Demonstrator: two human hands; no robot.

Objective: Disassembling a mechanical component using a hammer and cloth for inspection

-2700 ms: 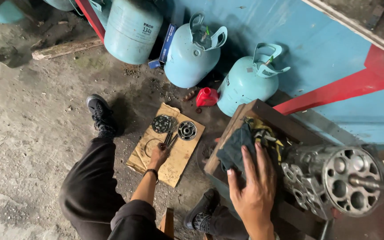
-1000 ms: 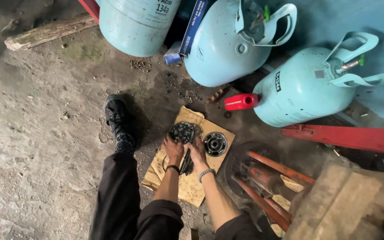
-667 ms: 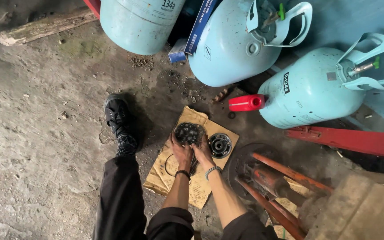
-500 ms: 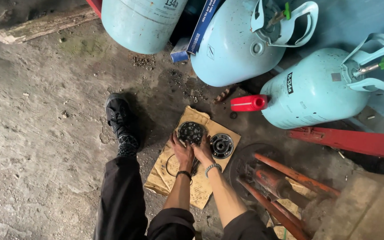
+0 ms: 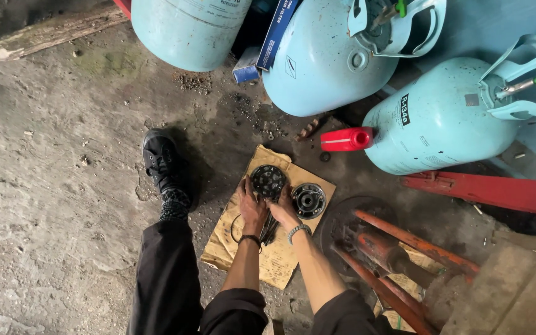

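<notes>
Both hands down on the cardboard sheet (image 5: 280,260), which lies flat on the concrete floor (image 5: 51,205) with its long axis running from near-left to far-right corner. Left hand (image 5: 252,208) and right hand (image 5: 282,208) sit side by side at the sheet's middle, fingers curled over the near rim of a dark round clutch disc (image 5: 268,180); grip looks loose, can't tell whether it's actually clamped or just touching. Disc lies flat, face up, near the sheet's far corner, no real long axis. Second round part, a hub plate (image 5: 309,200), lies flat just beside it toward the right edge, apart from the right hand. A thin dark ring (image 5: 237,229) lies under the left wrist near the left edge. Room: near half of the sheet is bare; left edge opens onto floor, with a black shoe (image 5: 159,158) close by. Right edge is tight against a rusty orange stand (image 5: 398,248). Far side crowded by pale blue gas cylinders (image 5: 442,118) and a red cap (image 5: 347,139), near the far corner but not touching.
</notes>
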